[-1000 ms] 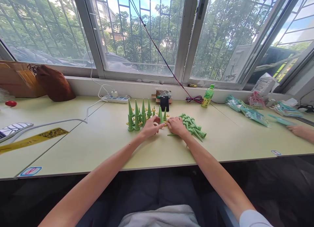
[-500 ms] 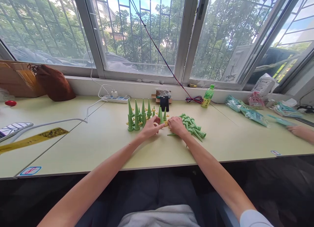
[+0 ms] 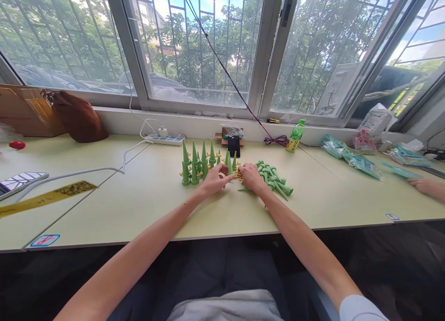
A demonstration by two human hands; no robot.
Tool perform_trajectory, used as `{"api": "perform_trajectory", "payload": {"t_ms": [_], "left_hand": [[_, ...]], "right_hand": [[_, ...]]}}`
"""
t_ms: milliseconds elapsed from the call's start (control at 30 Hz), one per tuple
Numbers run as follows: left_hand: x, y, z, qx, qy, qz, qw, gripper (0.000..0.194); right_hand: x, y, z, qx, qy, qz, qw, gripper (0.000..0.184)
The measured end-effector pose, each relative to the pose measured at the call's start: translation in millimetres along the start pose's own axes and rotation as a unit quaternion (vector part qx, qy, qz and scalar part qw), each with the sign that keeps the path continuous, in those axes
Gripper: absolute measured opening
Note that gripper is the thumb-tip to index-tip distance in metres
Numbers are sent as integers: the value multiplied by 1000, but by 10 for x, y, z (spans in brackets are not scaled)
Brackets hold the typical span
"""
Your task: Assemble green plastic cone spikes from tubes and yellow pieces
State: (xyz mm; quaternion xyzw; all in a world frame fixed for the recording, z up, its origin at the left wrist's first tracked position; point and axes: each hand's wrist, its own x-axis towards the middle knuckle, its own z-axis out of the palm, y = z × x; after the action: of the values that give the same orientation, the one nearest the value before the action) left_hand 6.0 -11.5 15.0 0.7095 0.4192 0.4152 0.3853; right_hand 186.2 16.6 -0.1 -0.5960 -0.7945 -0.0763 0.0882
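Both my hands rest on a pale green table (image 3: 146,205), side by side in front of me. My left hand (image 3: 214,180) has its fingers curled, tips among small yellow parts (image 3: 238,174), next to several upright green cone spikes (image 3: 194,166). My right hand (image 3: 251,177) is closed too, touching the same yellow parts, with a pile of green cones lying flat (image 3: 274,177) just to its right. What either hand pinches is too small to make out.
A black phone (image 3: 233,146) stands behind the cones. A power strip (image 3: 163,138), a green bottle (image 3: 295,135), a brown bag (image 3: 76,118), a yellow tape strip (image 3: 45,198) and teal packets (image 3: 351,158) lie around. Another person's hand (image 3: 426,186) rests at the far right.
My left fingers have curled in a little toward the yellow parts; otherwise both hands stay in the same spot.
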Motion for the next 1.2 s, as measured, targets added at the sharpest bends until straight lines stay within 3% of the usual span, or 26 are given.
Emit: {"api": "perform_trajectory", "payload": {"t_ms": [633,833,1033,1200], "left_hand": [[7,-17,-5,22,-3,-1,1000,34],[25,-48,-4,21,6,3,1000,35],[44,-101,-9,-10,9,-16,1000,39],[51,-104,-14,-40,7,2,999,39]], "right_hand": [[30,7,34,12,22,15,1000,26],[3,22,9,77,114,16,990,28],[-161,-94,-112,203,243,-44,947,29],[-238,-218,-114,233,242,-79,939,29]]}}
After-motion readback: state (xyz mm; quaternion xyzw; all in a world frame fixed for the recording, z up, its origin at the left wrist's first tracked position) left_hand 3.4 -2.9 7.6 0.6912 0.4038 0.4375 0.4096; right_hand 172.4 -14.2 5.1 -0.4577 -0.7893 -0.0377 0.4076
